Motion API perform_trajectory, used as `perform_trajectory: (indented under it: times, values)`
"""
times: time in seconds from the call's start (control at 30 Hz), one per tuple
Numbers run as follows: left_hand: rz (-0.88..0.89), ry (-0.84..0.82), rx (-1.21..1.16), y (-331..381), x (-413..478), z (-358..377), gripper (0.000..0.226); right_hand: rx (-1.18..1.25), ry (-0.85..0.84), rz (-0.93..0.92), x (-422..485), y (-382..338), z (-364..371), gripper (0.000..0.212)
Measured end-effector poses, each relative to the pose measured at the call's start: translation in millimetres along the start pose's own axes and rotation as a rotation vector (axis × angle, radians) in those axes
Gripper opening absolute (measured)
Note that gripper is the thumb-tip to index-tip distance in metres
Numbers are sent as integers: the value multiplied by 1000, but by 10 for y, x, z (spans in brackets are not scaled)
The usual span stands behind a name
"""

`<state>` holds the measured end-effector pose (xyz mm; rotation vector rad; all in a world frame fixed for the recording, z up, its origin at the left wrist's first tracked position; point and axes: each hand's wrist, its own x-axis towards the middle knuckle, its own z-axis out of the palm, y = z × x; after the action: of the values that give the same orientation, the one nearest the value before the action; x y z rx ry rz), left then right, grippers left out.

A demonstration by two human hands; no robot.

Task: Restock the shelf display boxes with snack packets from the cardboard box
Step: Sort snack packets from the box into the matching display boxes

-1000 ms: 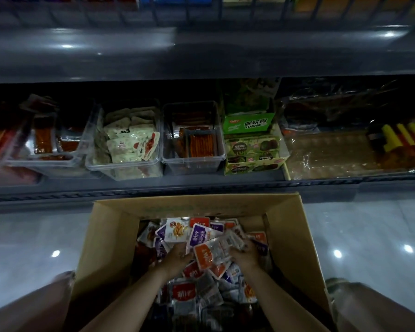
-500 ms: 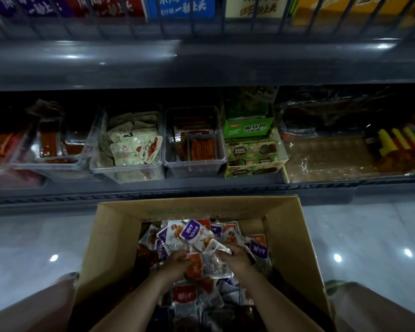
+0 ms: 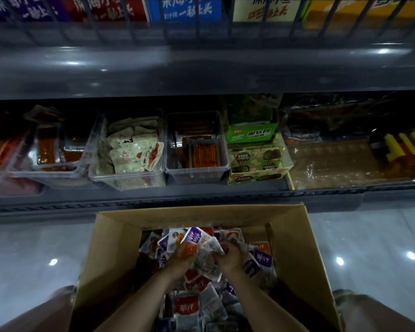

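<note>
The open brown cardboard box (image 3: 295, 255) stands on the glossy grey floor (image 3: 29, 255) just in front of the dark metal shelf (image 3: 201, 195); its top is unobstructed, though its tall side walls hem in the heap of small foil snack packets (image 3: 189, 305) that fills it. Above the lower shelf, a dark overhanging shelf board (image 3: 201, 70) limits headroom. The clear plastic tub of pale packets (image 3: 130, 149) is nearly full. The clear plastic tub of red sticks (image 3: 197, 149) beside it has open room at its front. Green cardboard display boxes (image 3: 254, 149) stand stacked to its right, close against it.
</note>
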<state>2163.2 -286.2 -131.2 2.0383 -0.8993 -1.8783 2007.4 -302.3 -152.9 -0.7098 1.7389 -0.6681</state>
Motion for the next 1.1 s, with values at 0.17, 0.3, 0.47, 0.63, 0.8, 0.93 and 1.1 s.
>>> perform_trajectory:
  times: [0.17,0.3,0.47,0.63,0.8,0.93,1.1]
  values:
    - [16,-24,-8,89,-26,42,50,-263,-9,-156,9,75,-125,52]
    - [-42,-39,16,156,-175,23,48,-422,-177,-208,-80,-58,-324,29]
    - [-250,-416,34,358,-550,-171,70,-377,-364,-219,-375,-544,-583,28]
    - [-155,-507,-125,741,-1151,-332,83,-255,-397,-249,-861,-1247,-926,14]
    - [142,-429,-449,1247,-1791,-492,64,59,-341,-283,-1472,-1867,-1105,14]
    - [374,-246,-656,1612,-2425,-320,42,396,-287,-274,-2000,-2192,-1158,18]
    - [559,-166,-594,1702,-2820,-325,43,542,-304,-284,-2496,-2351,-1218,20]
